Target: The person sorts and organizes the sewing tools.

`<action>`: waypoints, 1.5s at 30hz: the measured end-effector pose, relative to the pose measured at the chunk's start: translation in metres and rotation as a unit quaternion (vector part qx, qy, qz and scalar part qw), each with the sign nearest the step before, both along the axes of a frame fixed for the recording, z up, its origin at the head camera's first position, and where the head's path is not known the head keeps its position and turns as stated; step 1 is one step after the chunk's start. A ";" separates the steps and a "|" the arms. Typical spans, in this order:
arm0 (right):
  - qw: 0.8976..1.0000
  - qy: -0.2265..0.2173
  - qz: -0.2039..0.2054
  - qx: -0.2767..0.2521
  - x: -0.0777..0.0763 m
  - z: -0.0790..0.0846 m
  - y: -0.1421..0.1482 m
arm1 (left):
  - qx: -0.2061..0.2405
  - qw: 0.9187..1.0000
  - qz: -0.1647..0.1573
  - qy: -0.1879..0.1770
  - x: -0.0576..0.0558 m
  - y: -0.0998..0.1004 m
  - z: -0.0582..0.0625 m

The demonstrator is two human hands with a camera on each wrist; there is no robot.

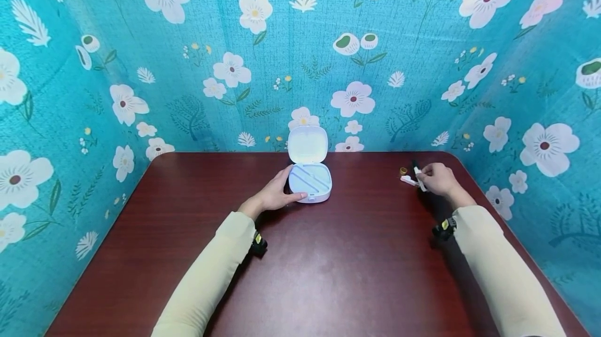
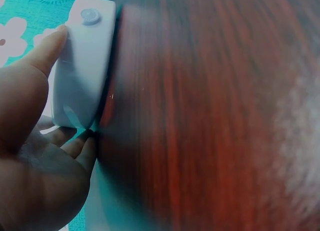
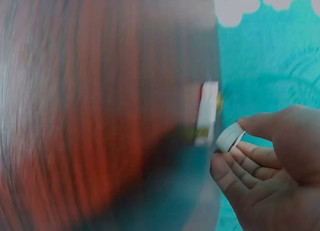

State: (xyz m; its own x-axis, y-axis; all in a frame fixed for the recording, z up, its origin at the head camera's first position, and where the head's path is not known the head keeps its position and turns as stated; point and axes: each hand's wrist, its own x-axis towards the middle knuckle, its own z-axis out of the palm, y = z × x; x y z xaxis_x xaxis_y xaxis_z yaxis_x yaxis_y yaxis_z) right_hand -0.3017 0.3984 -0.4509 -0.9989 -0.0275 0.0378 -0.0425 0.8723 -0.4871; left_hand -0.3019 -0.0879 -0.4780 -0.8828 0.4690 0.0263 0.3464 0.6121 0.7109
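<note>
A pale blue-white plastic case [image 1: 310, 199] stands at the table's far middle, its lid [image 1: 307, 144] raised and slanted dividers [image 1: 310, 178] inside. My left hand [image 1: 274, 193] holds the case's left side, thumb over the front rim. In the left wrist view, the case's front [image 2: 82, 71] has a round button [image 2: 90, 16], with the thumb against the upper edge. At the far right, my right hand [image 1: 439, 179] pinches a slim white stick-like piece [image 1: 419, 179] between thumb and fingers; the right wrist view shows that piece [image 3: 230, 137] foreshortened. Its exact kind is unclear.
Beside the right hand lie a white-and-pink bar [image 1: 409, 180] and a small gold ring-shaped item [image 1: 403, 171]. Something dark [image 1: 415, 163] sits just behind. Floral teal cloth [image 1: 263, 65] surrounds the brown table [image 1: 328, 264] at the back and sides.
</note>
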 end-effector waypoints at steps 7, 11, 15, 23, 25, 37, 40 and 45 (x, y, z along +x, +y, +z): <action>0.997 0.038 0.050 -0.046 0.003 0.021 -0.046 | 0.000 1.000 0.004 -0.015 0.001 -0.001 0.001; 0.994 0.052 0.078 -0.060 0.003 0.030 -0.072 | 0.000 1.000 0.004 -0.016 0.001 -0.001 0.001; 0.992 0.054 0.097 -0.067 0.003 0.036 -0.094 | 0.001 1.000 0.000 -0.016 0.001 -0.002 0.001; 0.989 0.055 0.117 -0.077 0.000 0.039 -0.130 | 0.015 1.000 -0.002 -0.022 0.001 -0.002 0.002; 0.988 0.053 0.120 -0.081 -0.001 0.040 -0.140 | 0.015 1.000 0.000 -0.023 0.001 -0.002 0.002; 0.970 0.107 0.217 -0.035 -0.007 0.028 -0.220 | 0.015 1.000 0.001 -0.026 0.002 -0.001 0.003; 0.961 0.129 0.245 -0.004 -0.006 0.023 -0.238 | 0.015 1.000 0.001 -0.024 0.002 -0.002 0.003; 0.959 0.124 0.253 0.033 -0.002 0.021 -0.261 | 0.012 1.000 -0.001 -0.019 0.002 -0.002 0.002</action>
State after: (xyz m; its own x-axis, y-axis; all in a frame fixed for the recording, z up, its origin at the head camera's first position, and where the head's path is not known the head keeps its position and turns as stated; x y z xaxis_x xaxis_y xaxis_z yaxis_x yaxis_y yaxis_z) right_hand -0.3040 0.1378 -0.4303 -0.8172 -0.5177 0.2533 -0.5763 0.7376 -0.3519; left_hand -0.3003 -0.0899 -0.4759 -0.8821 0.4711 0.0038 0.3204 0.5939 0.7380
